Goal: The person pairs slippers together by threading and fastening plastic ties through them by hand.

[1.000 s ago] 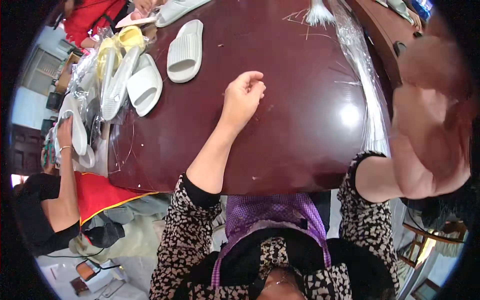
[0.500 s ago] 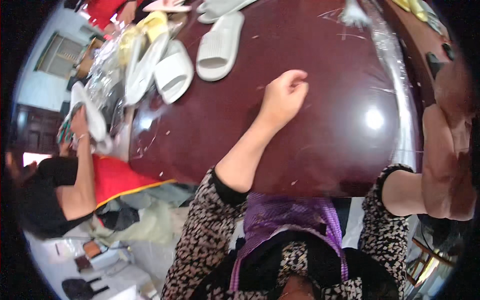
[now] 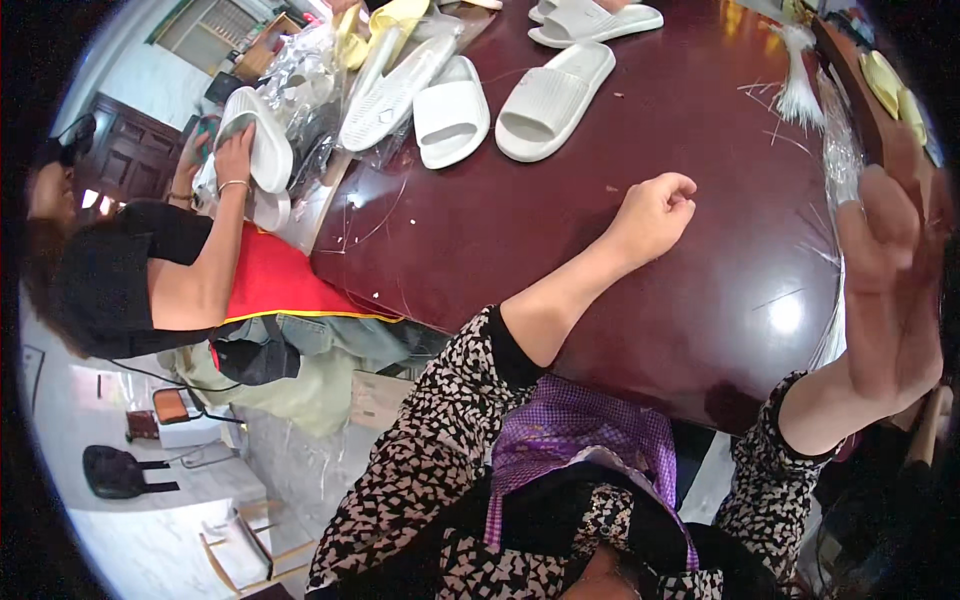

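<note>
My left hand [image 3: 655, 215] hovers over or rests on the dark red table [image 3: 480, 270]; contact is hard to tell. Its fingers are curled in, and nothing shows in them. At the far right my right hand [image 3: 890, 270] is raised close to the camera, large and smeared, so its fingers cannot be made out. Beyond my left hand lies a pale grey ribbed slipper [image 3: 555, 105], apart from it. A white slipper [image 3: 450, 115] sits to its left, and another grey slipper [image 3: 597, 22] lies behind.
A co-worker's hands [image 3: 235, 155] at the left hold a white slipper [image 3: 268, 140]. Clear plastic bags [image 3: 305, 85] and yellow slippers [image 3: 395, 20] are heaped at the back left. A bundle of thin white strands [image 3: 798, 90] lies at the far right, near the table's edge.
The view has shifted, so the table and slippers appear farther right. My left hand keeps its curled shape. My right hand stays raised at the right. The co-worker still holds the white slipper.
</note>
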Demonstrator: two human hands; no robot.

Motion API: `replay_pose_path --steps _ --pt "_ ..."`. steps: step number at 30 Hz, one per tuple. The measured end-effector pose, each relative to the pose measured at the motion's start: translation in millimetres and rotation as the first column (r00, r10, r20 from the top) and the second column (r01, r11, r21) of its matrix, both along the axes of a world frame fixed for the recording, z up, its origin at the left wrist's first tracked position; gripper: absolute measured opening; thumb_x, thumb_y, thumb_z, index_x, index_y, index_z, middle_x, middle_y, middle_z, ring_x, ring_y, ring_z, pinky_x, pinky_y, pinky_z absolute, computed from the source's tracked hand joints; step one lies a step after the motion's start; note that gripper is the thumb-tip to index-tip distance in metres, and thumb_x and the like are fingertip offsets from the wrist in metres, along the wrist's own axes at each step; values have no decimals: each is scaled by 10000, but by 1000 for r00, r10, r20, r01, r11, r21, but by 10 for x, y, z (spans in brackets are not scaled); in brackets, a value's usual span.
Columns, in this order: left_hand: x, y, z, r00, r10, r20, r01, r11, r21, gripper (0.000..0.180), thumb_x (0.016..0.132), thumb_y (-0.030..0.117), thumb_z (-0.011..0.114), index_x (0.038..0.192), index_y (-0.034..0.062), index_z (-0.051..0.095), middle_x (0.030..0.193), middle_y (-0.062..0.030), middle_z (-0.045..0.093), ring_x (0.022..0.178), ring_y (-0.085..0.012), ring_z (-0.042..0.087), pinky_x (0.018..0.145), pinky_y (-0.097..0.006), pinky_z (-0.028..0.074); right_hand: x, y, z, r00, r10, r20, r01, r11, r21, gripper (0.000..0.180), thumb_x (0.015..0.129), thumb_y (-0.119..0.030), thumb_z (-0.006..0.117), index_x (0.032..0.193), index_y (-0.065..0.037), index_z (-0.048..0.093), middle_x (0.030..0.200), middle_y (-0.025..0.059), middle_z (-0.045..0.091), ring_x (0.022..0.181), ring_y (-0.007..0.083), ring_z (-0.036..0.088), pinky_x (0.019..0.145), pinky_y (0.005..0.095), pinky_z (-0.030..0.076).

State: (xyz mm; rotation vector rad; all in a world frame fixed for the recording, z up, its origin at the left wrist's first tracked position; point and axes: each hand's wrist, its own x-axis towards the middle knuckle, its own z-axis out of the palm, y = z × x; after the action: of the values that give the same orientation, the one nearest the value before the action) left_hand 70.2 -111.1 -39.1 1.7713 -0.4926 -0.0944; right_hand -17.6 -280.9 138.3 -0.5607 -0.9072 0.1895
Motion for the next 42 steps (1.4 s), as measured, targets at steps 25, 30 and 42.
replay_pose_path --steps 25,30,42 --pt "97 29 -10 995 72 68 -72 997 -6 245 828 91 588 1027 -52 588 810 -110 644 702 -151 612 652 -284 496 -135 -499 255 966 -149 213 199 951 -239 377 1012 -291 280 1258 -103 495 713 32 466 451 102 345 412 271 326" --pt "106 98 -32 985 121 125 -118 993 -32 247 847 92 577 1038 -65 579 806 -91 637 687 -122 602 642 -263 494 -277 -414 105 960 -270 67 268 963 40 455 995 -217 340 1401 -43 229 817 73 486 451 87 388 414 245 369" --pt "-620 248 439 969 -144 -202 59 926 -373 242 916 131 522 1108 -12 551 912 -62 622 751 -121 582 673 -260 481 -322 489 36 907 -369 -203 334 924 -188 185 941 -90 447 1097 8 463 710 57 483 383 35 323 335 182 279"
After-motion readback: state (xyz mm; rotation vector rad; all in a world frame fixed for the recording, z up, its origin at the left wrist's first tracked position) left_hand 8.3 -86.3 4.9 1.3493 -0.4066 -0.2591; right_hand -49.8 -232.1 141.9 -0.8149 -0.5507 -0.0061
